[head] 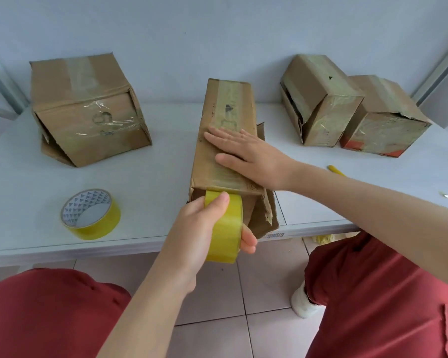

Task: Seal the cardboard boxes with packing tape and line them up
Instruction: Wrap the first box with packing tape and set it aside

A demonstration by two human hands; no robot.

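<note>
Fingers of my left hand (195, 228) grip the glossy yellow tape roll (226, 228) at the near end of the long cardboard box (228, 107), mid-tabletop (153, 177); my right hand (248, 156) presses flat on top, fingers straight.

No legible words or brands; left box (88, 125): handwritten mark under clear tape, possibly a 9 or 6, too smeared to confirm; middle box (226, 109): dark triangle on top under tape, small round symbol at near edge, unreadable; inner right box (318, 82): small black triangle mark; barcode sticker (274, 235) on table (153, 177) front edge, digits too small; spare tape roll (96, 227) core: printed triangle pattern only.
</note>
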